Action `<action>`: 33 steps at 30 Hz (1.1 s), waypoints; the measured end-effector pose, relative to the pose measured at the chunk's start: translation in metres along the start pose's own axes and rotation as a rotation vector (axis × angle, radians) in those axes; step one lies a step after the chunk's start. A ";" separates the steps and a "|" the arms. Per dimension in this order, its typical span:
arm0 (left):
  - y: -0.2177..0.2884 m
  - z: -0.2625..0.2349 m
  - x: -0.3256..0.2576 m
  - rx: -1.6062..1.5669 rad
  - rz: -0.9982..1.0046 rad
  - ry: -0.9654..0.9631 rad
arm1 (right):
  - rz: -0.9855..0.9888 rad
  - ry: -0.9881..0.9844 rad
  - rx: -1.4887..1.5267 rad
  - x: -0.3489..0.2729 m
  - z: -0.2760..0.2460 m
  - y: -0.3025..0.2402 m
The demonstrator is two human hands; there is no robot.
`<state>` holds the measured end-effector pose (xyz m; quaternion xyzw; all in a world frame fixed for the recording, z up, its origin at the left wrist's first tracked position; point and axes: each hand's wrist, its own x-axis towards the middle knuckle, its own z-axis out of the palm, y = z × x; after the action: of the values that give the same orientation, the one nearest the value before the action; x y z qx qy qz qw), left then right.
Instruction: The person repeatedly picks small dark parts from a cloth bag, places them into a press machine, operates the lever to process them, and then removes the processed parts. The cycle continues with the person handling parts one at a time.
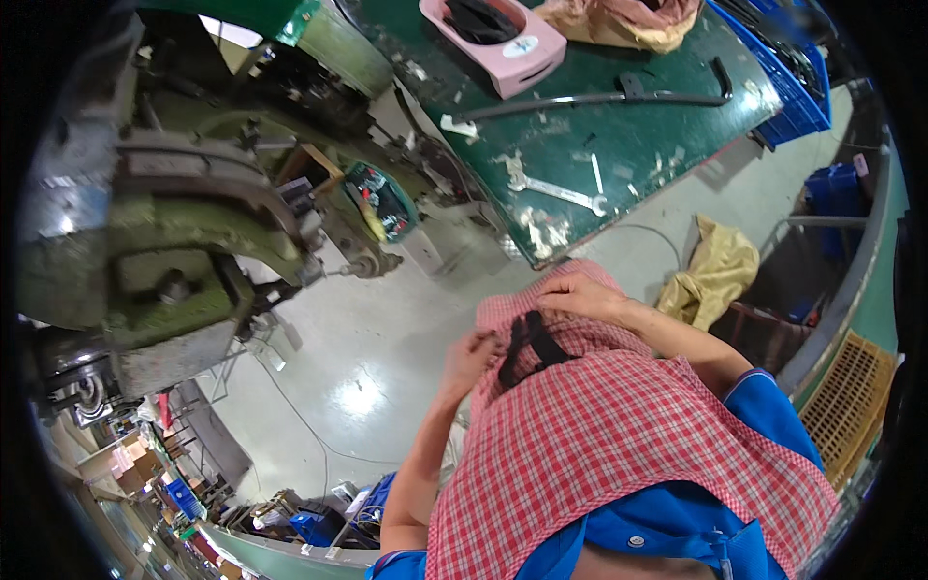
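A red-and-white checked apron [619, 416] covers my front, over a blue shirt. Black strips [541, 340] that look like cloth lie across the apron between my two hands. My left hand [472, 362] is beside the strips' left edge, its fingers curled in and slightly blurred; whatever they pinch is too small to make out. At the far side of the strips, my right hand [582, 296] rests over the apron with fingers bent and closed together. The fingertips hide anything that may be between them.
A green worktable [667, 145] ahead holds a bent black metal bar [599, 99], a wrench [556, 191], a pink container [512, 53] and a paper bag [628, 24]. A heavy machine [174, 251] stands left. A yellow sack [715, 271] and blue crate [793, 87] are right.
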<state>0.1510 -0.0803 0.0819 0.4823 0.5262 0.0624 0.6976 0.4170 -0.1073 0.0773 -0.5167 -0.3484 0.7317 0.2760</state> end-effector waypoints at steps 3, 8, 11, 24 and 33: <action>-0.006 -0.026 -0.017 0.024 -0.003 -0.001 | -0.156 0.002 -0.264 -0.014 0.019 0.027; -0.014 -0.046 -0.052 0.213 -0.132 -0.163 | -0.149 0.070 -0.303 -0.010 0.055 0.047; -0.038 -0.037 -0.041 0.362 0.109 -0.130 | -0.129 -0.010 -0.486 0.002 0.072 0.043; -0.077 -0.041 -0.012 0.414 0.127 -0.398 | 0.070 -0.088 -0.467 0.019 0.088 0.029; -0.059 -0.050 -0.039 0.333 0.025 -0.312 | -0.198 -0.281 -0.712 -0.004 0.080 0.031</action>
<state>0.0693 -0.1047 0.0655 0.6010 0.4089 -0.0918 0.6805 0.3411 -0.1471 0.0729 -0.4388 -0.6630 0.5985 0.0986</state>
